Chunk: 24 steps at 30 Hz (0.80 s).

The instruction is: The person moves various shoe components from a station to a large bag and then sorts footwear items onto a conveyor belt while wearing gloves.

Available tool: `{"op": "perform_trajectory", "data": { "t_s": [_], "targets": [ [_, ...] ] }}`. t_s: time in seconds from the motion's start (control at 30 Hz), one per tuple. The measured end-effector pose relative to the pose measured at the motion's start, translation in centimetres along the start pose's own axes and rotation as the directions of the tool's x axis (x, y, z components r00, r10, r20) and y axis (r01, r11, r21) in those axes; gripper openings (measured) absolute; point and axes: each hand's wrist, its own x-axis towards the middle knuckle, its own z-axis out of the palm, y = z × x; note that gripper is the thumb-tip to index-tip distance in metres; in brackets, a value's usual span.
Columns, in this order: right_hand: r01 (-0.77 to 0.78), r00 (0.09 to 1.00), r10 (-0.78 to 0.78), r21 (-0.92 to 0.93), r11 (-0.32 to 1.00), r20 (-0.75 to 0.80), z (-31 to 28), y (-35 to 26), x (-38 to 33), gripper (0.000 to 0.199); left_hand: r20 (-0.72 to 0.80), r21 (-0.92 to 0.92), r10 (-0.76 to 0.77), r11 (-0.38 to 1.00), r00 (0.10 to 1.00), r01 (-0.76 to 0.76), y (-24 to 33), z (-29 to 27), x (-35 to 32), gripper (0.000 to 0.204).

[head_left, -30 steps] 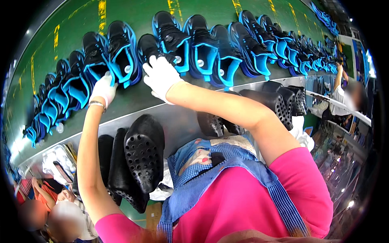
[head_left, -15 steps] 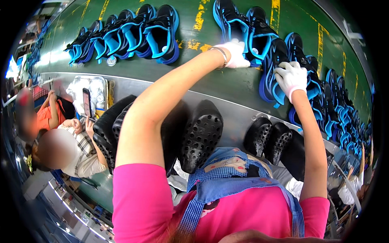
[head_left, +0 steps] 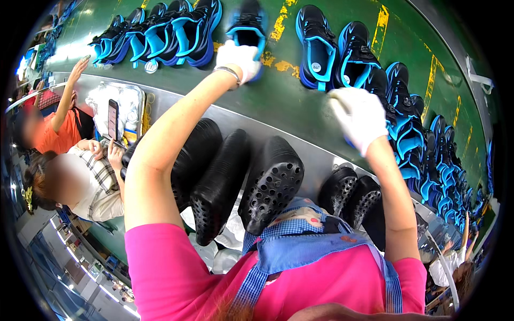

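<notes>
My left hand (head_left: 238, 60), in a white glove, grips the heel end of a black sneaker with blue lining (head_left: 250, 18) on the green work surface. A gap separates that sneaker from the row of similar sneakers (head_left: 198, 35) on its left. My right hand (head_left: 361, 115), also gloved in white, is blurred by motion. It hovers at the near side of a sneaker (head_left: 357, 53), and whether it touches anything cannot be made out. Another sneaker (head_left: 316, 51) stands between my hands, a round white sticker inside it.
More sneakers (head_left: 409, 142) crowd the right side. Along the metal edge, close to my body, are black shoe-shaped pieces with round holes (head_left: 273, 182) and two smaller ones (head_left: 338, 187). On the left a person (head_left: 91, 182) touches a phone (head_left: 113, 120) beside a tray (head_left: 140, 107).
My left hand has moved left with a sneaker, into the gap beside the left row. The right hand has shifted left off the sneakers it was on. A person at the left has raised an arm.
</notes>
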Motion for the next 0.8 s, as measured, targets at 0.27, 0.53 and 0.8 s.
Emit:
{"op": "perform_trajectory", "data": {
  "t_s": [0.27,0.53,0.8],
  "targets": [
    [0.101,0.995,-0.101,0.224,0.969,-0.012,7.0,-2.8,3.0,0.041,-0.143,-0.438,0.036,0.894,0.989,-0.096,-0.5,-1.5,-1.4,0.028],
    [0.045,0.987,-0.078,0.225,0.973,0.139,6.9,-2.7,3.2,0.033,-0.177,0.204,-0.315,0.915,0.932,0.348,-11.9,1.4,-0.3,0.025],
    [0.131,0.991,-0.116,0.379,0.916,-0.060,6.3,-4.6,6.3,0.025,0.057,-0.193,-0.003,0.981,0.998,0.014,1.2,-0.1,-3.1,0.039]
  ]
}}
